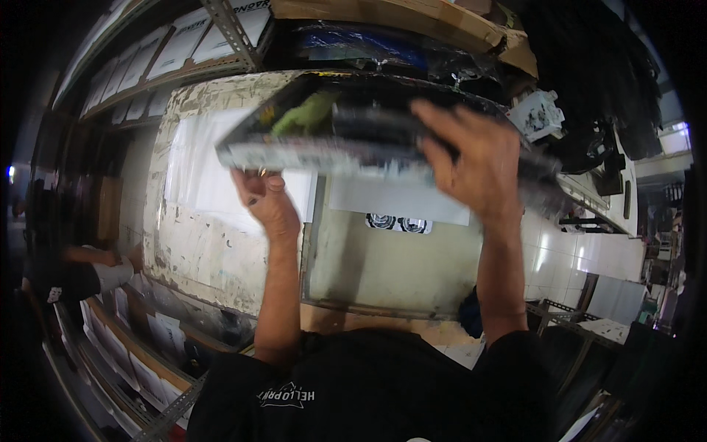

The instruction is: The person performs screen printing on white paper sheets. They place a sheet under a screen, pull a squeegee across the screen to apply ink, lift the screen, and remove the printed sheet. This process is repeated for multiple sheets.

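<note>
A screen-printing frame (324,156) with a dark face and a pale, ink-stained near edge is held tilted above the table, blurred by motion. Green ink (303,114) is smeared on its left part. My left hand (269,202) supports the frame's near left edge from below, fingers curled under it. Farther right, my right hand (475,155) is closed at the end of a dark bar (375,121) lying across the frame; blur hides its exact grip. Below the frame, a white sheet (199,177) and a card with two round black designs (398,223) rest on the table.
The worn, paint-spotted table (398,265) spans the middle. Metal shelving with white boxes (180,44) stands far left, and cardboard (412,22) lies at the back. Another person's arm (92,255) shows at left. Racks with boards (121,346) fill the near left.
</note>
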`<state>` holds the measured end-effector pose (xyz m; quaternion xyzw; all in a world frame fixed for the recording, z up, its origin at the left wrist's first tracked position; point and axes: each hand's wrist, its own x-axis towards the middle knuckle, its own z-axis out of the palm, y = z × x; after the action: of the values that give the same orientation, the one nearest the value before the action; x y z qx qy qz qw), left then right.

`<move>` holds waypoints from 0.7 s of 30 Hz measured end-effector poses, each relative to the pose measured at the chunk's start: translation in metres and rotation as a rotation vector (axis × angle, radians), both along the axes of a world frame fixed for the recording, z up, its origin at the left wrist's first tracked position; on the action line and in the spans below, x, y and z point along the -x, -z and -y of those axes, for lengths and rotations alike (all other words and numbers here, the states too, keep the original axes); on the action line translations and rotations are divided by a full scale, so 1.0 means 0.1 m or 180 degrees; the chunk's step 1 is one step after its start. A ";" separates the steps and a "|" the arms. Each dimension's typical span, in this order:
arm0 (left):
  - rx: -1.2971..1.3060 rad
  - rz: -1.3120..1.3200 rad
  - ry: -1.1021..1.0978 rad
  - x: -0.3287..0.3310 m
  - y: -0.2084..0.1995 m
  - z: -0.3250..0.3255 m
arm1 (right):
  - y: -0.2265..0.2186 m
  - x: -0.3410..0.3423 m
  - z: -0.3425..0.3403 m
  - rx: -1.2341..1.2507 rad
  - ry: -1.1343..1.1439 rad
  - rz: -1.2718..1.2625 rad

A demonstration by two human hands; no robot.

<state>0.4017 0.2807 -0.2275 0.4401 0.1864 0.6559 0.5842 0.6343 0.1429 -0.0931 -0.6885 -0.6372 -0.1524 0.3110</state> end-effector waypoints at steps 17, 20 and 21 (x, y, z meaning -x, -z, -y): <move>-0.0244 -0.3722 -0.1042 1.20 1.49 0.64 | 2.07 0.47 0.36 0.1785 0.0113 -0.0585; -0.0317 -0.3858 -0.1135 1.24 1.51 0.65 | 2.16 0.12 -0.07 0.1366 0.0146 -0.0467; -0.0272 -0.3822 -0.1088 1.24 1.51 0.65 | 2.15 -0.01 -0.24 0.1345 0.0202 -0.0432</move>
<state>0.2778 0.2161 -0.3780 0.7188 0.5236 0.3853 0.2463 0.6351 0.1666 -0.3080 -0.7667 -0.6106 0.0214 0.1971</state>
